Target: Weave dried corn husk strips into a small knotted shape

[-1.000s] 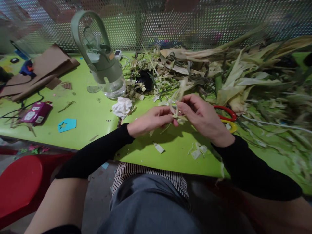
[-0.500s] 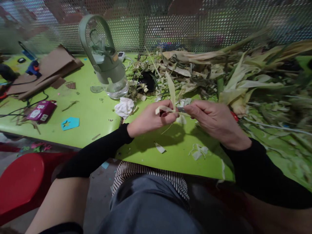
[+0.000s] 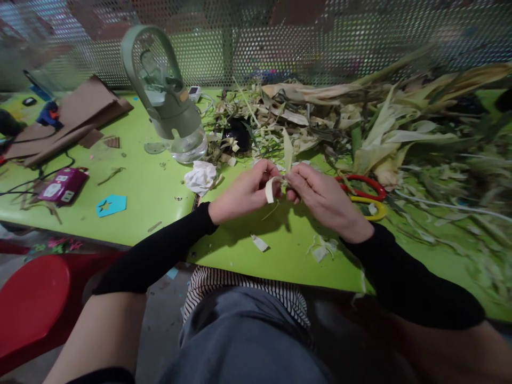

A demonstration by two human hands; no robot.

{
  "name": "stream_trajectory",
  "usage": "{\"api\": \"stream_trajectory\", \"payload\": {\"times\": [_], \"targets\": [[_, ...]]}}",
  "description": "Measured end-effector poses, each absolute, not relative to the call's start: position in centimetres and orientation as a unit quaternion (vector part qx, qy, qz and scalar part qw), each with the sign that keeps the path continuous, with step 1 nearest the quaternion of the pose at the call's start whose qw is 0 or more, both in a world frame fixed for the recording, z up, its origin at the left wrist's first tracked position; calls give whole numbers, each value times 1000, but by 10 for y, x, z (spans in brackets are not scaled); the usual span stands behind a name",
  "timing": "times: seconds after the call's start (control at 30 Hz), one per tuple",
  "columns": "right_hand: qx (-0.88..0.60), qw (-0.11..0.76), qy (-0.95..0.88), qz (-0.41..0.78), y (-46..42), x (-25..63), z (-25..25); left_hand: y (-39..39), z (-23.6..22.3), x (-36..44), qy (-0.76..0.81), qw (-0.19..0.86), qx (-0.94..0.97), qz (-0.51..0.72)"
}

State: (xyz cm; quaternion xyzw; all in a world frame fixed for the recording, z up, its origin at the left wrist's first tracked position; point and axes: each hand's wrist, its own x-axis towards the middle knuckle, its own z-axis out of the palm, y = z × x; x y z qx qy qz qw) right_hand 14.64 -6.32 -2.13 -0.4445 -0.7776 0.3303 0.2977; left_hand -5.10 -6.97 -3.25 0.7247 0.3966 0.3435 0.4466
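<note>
Scissors (image 3: 372, 199) are lying beside your right hand (image 3: 318, 193), crumpled paper (image 3: 200, 177) near your left hand (image 3: 247, 191); both hands are facing each other, pinching husk strips (image 3: 288, 152).

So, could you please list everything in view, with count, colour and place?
husk strips: count unclear, cream, centre
corn husks: many, tan and green, back right
scissor handles: two, red and yellow, right of centre
water bottle: one, pale green and clear, back left
crumpled tissue: one, white, in front of bottle
star cutout card: one, blue, left
box: one, purple, left
cardboard: several pieces, brown, back left
tool: one, blue, far left
small device: one, white, behind bottle
tabletop: one, green, centre
perforated screen: one, grey, background
stool: one, red, lower left
clothing: count unclear, grey and striped, lap
sleeves: two, black, forearms
left hand: one, bare, beside strips
right hand: one, bare, pinching strips
</note>
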Motion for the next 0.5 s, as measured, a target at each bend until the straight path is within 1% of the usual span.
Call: {"api": "stream_trajectory", "payload": {"times": [0.1,0.17,0.33,0.5], "targets": [[-465,340,-758,307,-68,143,-23,-72,-30,-50,441,383,738,338],[-471,354,-747,306,-70,141,-23,-73,-29,-50,453,362,743,335],[-470,378,-724,335,-71,139,-24,-73,-26,-51,445,348,757,328],[-463,385,-702,381,-70,140,-25,-70,-29,-54,411,374,759,340]]}}
